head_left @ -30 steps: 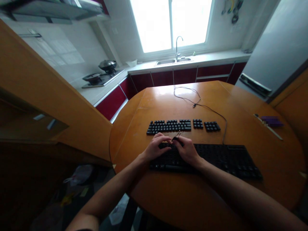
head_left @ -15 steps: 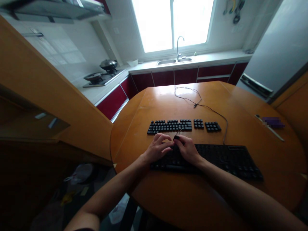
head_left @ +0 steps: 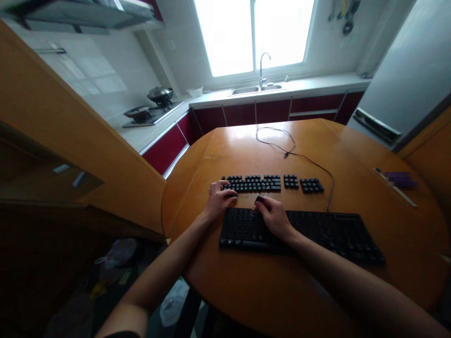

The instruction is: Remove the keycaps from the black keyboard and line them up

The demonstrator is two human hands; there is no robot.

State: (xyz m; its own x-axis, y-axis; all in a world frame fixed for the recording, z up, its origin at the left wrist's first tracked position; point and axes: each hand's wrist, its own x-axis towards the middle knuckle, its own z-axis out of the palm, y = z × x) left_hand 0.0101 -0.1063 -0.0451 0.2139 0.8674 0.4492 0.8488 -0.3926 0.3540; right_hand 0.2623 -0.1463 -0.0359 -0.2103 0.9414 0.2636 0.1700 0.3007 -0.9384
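A black keyboard [head_left: 317,230] lies on the wooden table, its left part showing a bare grid where keycaps are off. My right hand [head_left: 276,217] rests over it, closed on a keycap puller [head_left: 260,199] with a dark handle and thin wire loops pointing away from me. Beyond the keyboard, loose black keycaps [head_left: 253,184] lie in rows laid out like a keyboard. At the left end of those rows is my left hand [head_left: 218,202], thumb and forefinger curled around what looks like a single keycap; the fingers partly hide it.
A cable [head_left: 319,165] runs from the keyboard to a loop at the table's far side. On the right lie a purple item [head_left: 401,179] and a thin pale stick [head_left: 401,195]. Past the table stand a counter with a sink [head_left: 246,90], a stove [head_left: 155,115] and a fridge [head_left: 412,75].
My left hand has moved left and away from me, from beside the puller to the left end of the keycap rows. My right hand stays nearly still with the puller.
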